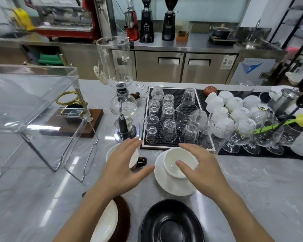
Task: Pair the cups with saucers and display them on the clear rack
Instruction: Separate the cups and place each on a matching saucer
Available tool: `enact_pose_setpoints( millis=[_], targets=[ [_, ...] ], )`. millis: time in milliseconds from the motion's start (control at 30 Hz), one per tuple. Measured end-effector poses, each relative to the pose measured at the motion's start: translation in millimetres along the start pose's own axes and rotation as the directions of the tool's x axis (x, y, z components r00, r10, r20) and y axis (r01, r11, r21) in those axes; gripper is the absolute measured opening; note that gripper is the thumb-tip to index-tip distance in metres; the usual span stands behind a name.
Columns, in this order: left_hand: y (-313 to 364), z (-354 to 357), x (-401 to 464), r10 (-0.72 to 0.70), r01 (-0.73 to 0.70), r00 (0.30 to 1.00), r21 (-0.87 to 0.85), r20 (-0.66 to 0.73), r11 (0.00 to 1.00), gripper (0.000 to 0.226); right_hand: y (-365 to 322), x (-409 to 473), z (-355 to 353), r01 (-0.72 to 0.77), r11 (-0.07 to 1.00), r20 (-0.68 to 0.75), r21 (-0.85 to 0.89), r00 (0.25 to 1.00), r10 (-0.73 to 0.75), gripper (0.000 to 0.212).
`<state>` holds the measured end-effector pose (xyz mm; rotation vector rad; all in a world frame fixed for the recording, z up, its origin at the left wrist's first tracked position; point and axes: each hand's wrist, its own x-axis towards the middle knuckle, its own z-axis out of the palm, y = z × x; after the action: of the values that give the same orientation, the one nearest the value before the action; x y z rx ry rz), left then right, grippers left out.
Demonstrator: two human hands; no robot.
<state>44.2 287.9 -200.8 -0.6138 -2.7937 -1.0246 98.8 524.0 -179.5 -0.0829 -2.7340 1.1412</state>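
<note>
Cup (179,163) sits paired on white saucer (173,179); right hand (202,167) spread open over rim, gripping nothing; left hand (124,163) open, empty, left of saucer.

Pretty bright in here, even overhead light, nothing dim. The grey counter (252,180) picks up long white glare streaks out to the left of both hands, and the clear rack (33,102) beyond the left hand (124,165) throws back pale reflections. Shadows are soft, just faint ones tucked under the palms. Wide-angle lens bends the back counter and the shelving off past the right hand (201,170). Far corners smear, especially the red machine (63,16) up top; fingertips look slightly blurred.
</note>
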Motion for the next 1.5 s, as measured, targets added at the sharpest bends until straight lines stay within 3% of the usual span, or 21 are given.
enact_pose_setpoints(
  millis=[300, 600, 767, 933, 1267, 1367, 1500],
  targets=[
    [-40, -30, -11, -0.168, 0.167, 0.986, 0.061, 0.009, 0.984, 0.095, -27, 28, 39, 0.140, 0.988, 0.141, -0.067, 0.982, -0.129, 0.044],
    [-59, -30, -7, -0.182, 0.179, 0.983, 0.078, 0.032, 0.981, 0.085, -32, 40, 66, 0.171, 0.979, 0.229, -0.115, 0.963, -0.142, 0.042],
    [-64, -24, 0, -0.200, 0.193, 0.973, 0.073, 0.114, 0.979, 0.098, -38, 49, 81, 0.226, 0.936, 0.328, -0.271, 0.935, -0.131, 0.042],
    [-65, -23, 10, -0.201, 0.196, 0.962, 0.043, 0.183, 0.980, 0.103, -43, 57, 96, 0.310, 0.817, 0.410, -0.485, 0.907, -0.101, 0.017],
    [-65, -25, 14, -0.252, 0.257, 0.956, -0.012, 0.151, 0.966, 0.113, -44, 60, 106, 0.343, 0.776, 0.406, -0.530, 0.906, -0.123, 0.011],
    [-65, -28, 12, -0.265, 0.272, 0.959, -0.062, 0.103, 0.960, 0.115, -43, 60, 104, 0.334, 0.788, 0.345, -0.518, 0.924, -0.164, 0.017],
    [-55, -36, 7, -0.226, 0.230, 0.973, -0.103, 0.049, 0.968, 0.112, -46, 55, 92, 0.282, 0.855, 0.247, -0.435, 0.951, -0.188, 0.011]
  ],
)
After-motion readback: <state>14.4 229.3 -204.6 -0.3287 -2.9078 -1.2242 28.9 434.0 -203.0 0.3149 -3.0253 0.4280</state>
